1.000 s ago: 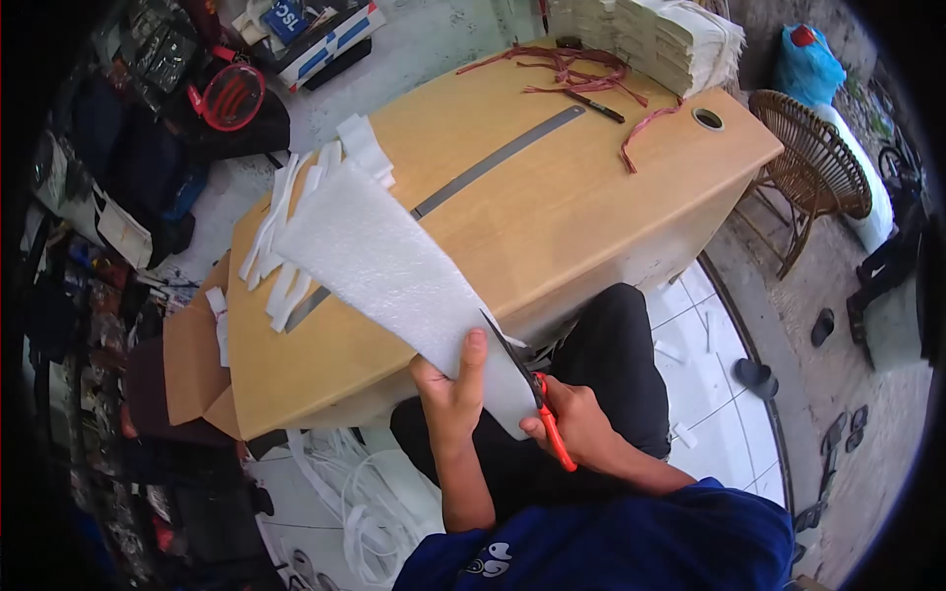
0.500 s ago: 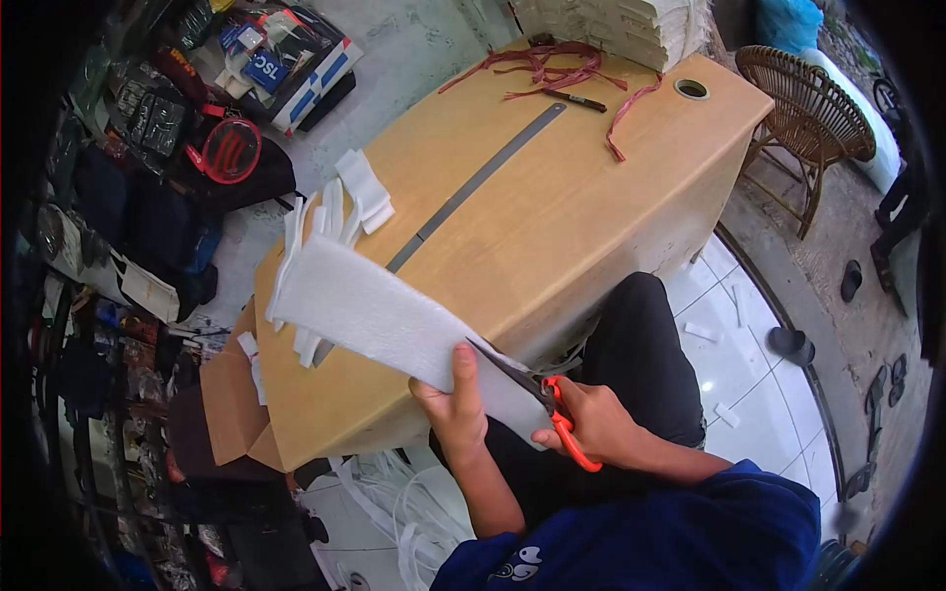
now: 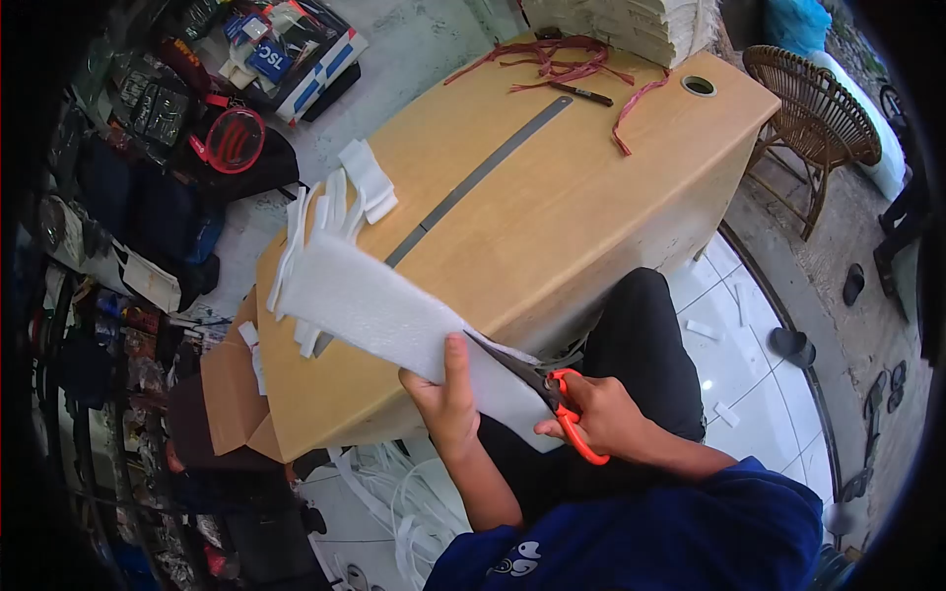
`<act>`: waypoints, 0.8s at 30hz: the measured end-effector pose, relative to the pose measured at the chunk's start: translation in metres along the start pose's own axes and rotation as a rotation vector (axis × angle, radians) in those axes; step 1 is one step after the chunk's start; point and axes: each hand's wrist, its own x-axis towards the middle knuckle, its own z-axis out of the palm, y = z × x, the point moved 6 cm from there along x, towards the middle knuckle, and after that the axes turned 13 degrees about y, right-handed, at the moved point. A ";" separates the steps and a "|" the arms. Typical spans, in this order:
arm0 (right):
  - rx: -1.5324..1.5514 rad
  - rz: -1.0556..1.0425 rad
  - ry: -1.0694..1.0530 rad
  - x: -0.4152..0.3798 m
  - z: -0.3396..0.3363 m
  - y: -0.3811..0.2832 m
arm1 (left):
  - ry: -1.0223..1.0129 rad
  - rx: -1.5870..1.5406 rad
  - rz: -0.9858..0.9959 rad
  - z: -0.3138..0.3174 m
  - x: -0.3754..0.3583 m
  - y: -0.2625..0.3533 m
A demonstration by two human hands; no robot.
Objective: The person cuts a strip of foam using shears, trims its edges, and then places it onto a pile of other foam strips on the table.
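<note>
One white foam sheet (image 3: 374,305), long, thin and faintly pebbled, lying slantwise over the near left part of the tabletop (image 3: 552,217) and jutting past its near edge, above the lap. Looks limp and light, sagging slightly where unsupported beyond the tabletop.

Pinched at the overhanging end by the left hand (image 3: 443,399): thumb pressed flat on top, other fingers curled out of sight beneath. Just right of that, off the tabletop's near edge, the right hand (image 3: 601,414), closed through the orange loops of the scissors (image 3: 537,379). Blades parted a little and already bitten into the sheet's near end, tips pointing back toward the tabletop.

Judged as mid-cut: slicing a narrow strip lengthwise off the sheet's right side. Calls next for a taut hold from the left hand and a straight run of the blades parallel to the long edge, so as to avoid a tapering or ragged strip.

At the tabletop's left edge, just past the sheet's far end, a loose cluster of cut white strips (image 3: 335,202). Along the tabletop's middle, a long grey ruler (image 3: 483,172). Toward its far end, tangled red strips (image 3: 562,59), a dark pen (image 3: 581,94), and a stack of white sheets (image 3: 631,20). Beyond the tabletop's right end, a wicker chair (image 3: 813,108); below its near edge, on the floor, more white offcuts (image 3: 394,492).
</note>
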 end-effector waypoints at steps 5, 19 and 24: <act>-0.030 0.039 -0.038 -0.001 0.003 0.000 | 0.083 -0.015 0.025 0.004 0.000 0.004; 0.042 0.031 -0.018 -0.001 0.010 0.001 | -0.020 0.011 -0.015 -0.007 -0.005 -0.005; 0.021 0.073 -0.080 0.001 0.007 0.000 | 0.078 -0.019 0.005 -0.001 0.007 0.009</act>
